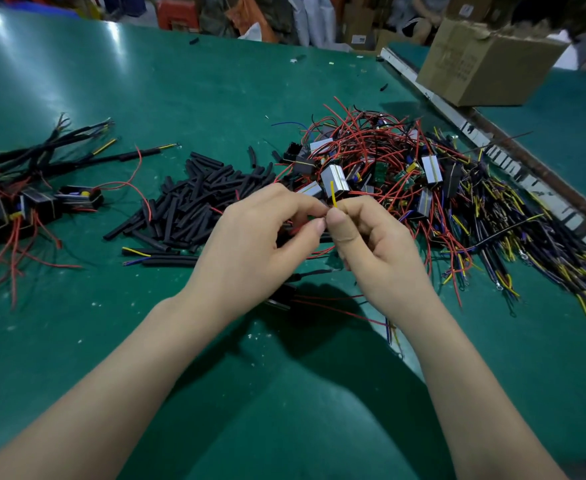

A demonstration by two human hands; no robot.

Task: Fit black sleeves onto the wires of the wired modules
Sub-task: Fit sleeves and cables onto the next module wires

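Wire [333, 195] was pinched by both hands, left [270, 230] & right [364, 233]; frayed tip could've snagged the sleeve, prob.

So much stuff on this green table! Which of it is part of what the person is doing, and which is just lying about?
Part of the job:
left hand and right hand, pinching a yellow wire
black sleeves
unsleeved modules
sleeved modules

Lying about:
cardboard box
terminal wires
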